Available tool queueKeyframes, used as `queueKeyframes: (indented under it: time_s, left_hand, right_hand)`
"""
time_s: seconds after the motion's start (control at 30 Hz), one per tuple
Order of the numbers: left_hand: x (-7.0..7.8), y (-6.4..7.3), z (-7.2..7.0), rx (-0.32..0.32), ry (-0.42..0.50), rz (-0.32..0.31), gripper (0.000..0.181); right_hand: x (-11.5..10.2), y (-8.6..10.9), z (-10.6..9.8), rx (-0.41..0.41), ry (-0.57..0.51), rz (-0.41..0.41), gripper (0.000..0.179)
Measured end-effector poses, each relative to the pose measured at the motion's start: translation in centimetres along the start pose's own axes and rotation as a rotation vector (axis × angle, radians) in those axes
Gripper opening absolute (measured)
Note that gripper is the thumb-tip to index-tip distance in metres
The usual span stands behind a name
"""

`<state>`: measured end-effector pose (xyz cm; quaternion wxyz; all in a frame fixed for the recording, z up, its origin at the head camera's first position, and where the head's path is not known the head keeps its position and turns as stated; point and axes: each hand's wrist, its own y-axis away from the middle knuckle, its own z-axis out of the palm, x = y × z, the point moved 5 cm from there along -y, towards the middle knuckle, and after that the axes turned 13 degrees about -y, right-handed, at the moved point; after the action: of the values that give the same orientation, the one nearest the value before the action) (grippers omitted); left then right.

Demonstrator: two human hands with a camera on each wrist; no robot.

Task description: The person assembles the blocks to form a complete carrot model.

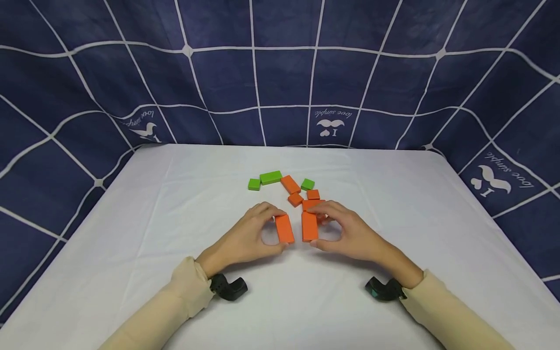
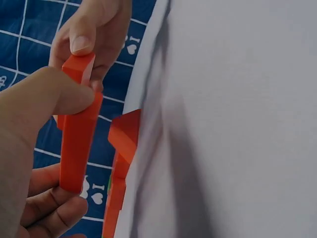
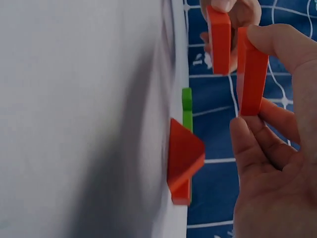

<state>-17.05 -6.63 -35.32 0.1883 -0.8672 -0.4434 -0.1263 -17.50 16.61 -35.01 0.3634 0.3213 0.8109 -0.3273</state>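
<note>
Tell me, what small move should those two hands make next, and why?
Probably bring the left orange block against the right orange block: the left hand and right hand pinch one each, above the white cloth, with only a small gap between.

In the left wrist view, the orange block [image 2: 74,70] in the right grip [image 2: 96,34] is partly hidden behind the left grip [image 2: 27,121], which is cropped by the left edge, while 2 sleeves [image 1: 162,306] are cut off by the head view's lower edge.
</note>
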Motion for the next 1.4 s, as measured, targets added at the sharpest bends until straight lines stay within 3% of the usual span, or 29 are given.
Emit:
queueKeyframes:
  time_s: [0.13, 0.3, 0.5, 0.93, 1.4]
  left_hand:
    - [0.3, 0.5, 0.6, -0.031, -0.003, 0.038, 0.059]
    - [0.1, 0.9, 1.0, -0.057, -0.006, 0.049, 0.059]
    - [-0.6, 1.1, 1.5, -0.085, -0.013, 0.057, 0.058]
    - [-1.8, 0.8, 2.4, -0.07, -0.008, 0.043, 0.059]
    - [-2.6, 0.8, 2.6, -0.039, -0.004, 0.023, 0.06]
  right_hand:
    - [-0.3, 0.1, 1.5, -0.051, -0.034, -0.02, 0.059]
    - [-0.2, 0.3, 3.0, -0.1, -0.067, 0.017, 0.059]
    - [1.1, 0.0, 3.8, -0.127, -0.112, 0.035, 0.059]
    - [2.3, -1.2, 4.3, -0.162, 0.049, 0.055, 0.057]
    - [2.7, -2.1, 4.2, -0.153, 0.097, 0.059, 0.058]
